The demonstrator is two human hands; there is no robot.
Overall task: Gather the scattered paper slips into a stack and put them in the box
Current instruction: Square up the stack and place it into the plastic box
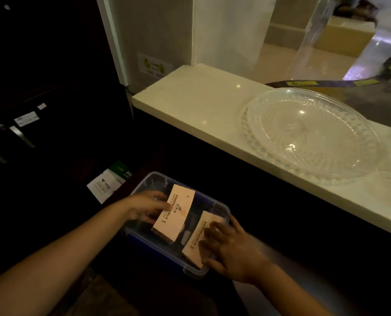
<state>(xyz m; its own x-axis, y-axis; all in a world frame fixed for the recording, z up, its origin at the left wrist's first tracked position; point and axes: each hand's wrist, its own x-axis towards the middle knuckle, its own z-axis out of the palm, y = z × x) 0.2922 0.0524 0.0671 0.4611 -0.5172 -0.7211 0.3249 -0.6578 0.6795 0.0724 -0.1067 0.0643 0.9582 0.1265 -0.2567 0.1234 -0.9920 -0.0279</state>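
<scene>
A clear plastic box with a blue rim sits low in front of me on a dark surface. Two stacks of pale printed paper slips are inside it. My left hand grips the left stack by its left edge, tilted up out of the box. My right hand rests on top of the right stack, fingers spread and pressing it against the box's near right corner.
A white stone counter runs along the right, with a large clear glass plate on it. A white and green card lies left of the box. Dark cabinet fronts with metal handles fill the left side.
</scene>
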